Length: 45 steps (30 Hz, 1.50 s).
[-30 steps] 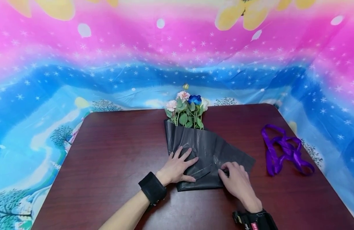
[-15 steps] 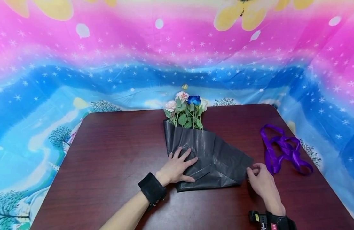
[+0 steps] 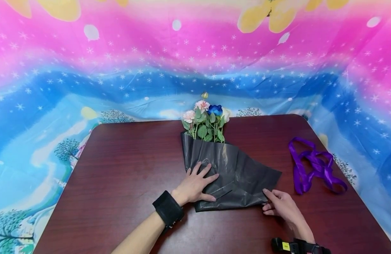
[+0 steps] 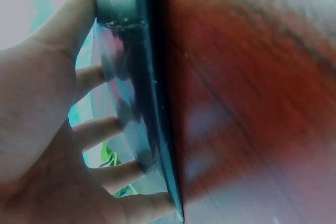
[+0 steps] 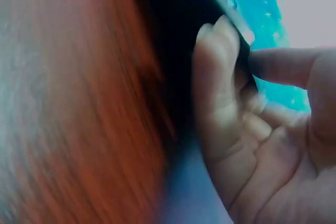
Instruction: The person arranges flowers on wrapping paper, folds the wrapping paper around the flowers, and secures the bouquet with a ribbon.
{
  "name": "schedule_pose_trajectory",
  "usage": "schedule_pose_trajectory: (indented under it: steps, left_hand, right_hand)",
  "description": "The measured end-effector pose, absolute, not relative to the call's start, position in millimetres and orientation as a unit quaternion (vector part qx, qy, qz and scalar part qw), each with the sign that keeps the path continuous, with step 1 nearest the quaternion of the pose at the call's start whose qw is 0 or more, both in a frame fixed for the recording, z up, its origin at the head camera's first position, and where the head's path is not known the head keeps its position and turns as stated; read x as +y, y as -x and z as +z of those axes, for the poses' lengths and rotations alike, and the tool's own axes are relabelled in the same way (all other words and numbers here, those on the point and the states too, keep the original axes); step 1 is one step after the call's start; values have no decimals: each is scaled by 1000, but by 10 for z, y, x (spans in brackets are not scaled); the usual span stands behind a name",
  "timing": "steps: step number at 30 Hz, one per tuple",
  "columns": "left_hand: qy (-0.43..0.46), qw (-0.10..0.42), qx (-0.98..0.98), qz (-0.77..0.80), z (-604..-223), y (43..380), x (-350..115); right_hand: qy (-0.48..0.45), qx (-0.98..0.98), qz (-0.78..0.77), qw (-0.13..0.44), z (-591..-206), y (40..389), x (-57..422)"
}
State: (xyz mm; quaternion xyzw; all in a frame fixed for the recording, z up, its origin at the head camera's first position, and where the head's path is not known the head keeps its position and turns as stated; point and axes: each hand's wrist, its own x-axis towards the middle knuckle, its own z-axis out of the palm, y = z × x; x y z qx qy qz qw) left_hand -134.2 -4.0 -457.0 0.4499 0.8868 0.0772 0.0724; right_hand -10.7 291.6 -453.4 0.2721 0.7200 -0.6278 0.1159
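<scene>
Black wrapping paper [image 3: 246, 176] is folded round the stems of a bunch of flowers [image 3: 205, 118] on the table. Pink, blue and white blooms with green leaves stick out at its top. My left hand [image 3: 193, 184] lies on the paper with fingers spread, pressing it down; in the left wrist view its fingertips touch the shiny sheet. At the paper's lower right corner, my right hand [image 3: 282, 204] pinches the edge between thumb and fingers. The right wrist view shows the dark paper [image 5: 173, 30] between the thumb and the bent fingers.
A tangled purple ribbon [image 3: 314, 165] lies on the right side of the dark red table [image 3: 128, 162]. Behind the table hangs a printed cloth [image 3: 150, 81] in pink and blue, which also runs along both sides.
The right hand has moved right along the paper's lower edge to its corner, and the right part of the paper lies further unfolded. The left hand has stayed put.
</scene>
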Motion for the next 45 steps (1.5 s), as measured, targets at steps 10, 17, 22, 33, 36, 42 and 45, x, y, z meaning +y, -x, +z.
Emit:
schedule_pose_trajectory:
  steps: [10, 17, 22, 33, 36, 42, 45]
  left_hand:
    - [-451, 86, 884, 87, -4546, 1342, -58]
    - [-457, 67, 884, 72, -4549, 1308, -62]
    - [-453, 29, 890, 32, -4555, 1276, -45]
    - [-459, -89, 882, 52, -4628, 1258, -150]
    - [-466, -108, 877, 39, -4643, 1236, -192]
    - [-452, -66, 887, 70, -4612, 1242, -347]
    - [-402, -31, 910, 91, -4591, 1272, -466]
  right_hand:
    - [-152, 728, -663, 90, -4180, 193, 2723]
    - [-55, 743, -662, 85, -3959, 371, 2475]
    - [-9, 782, -621, 63, -3870, 550, 2169]
    - [61, 812, -577, 60, -3704, 864, 1459]
    - [85, 825, -558, 43, -3798, 958, 1356]
    - [107, 829, -548, 23, -4205, 1178, 1298]
    - [112, 831, -544, 27, -4271, 1208, 1272]
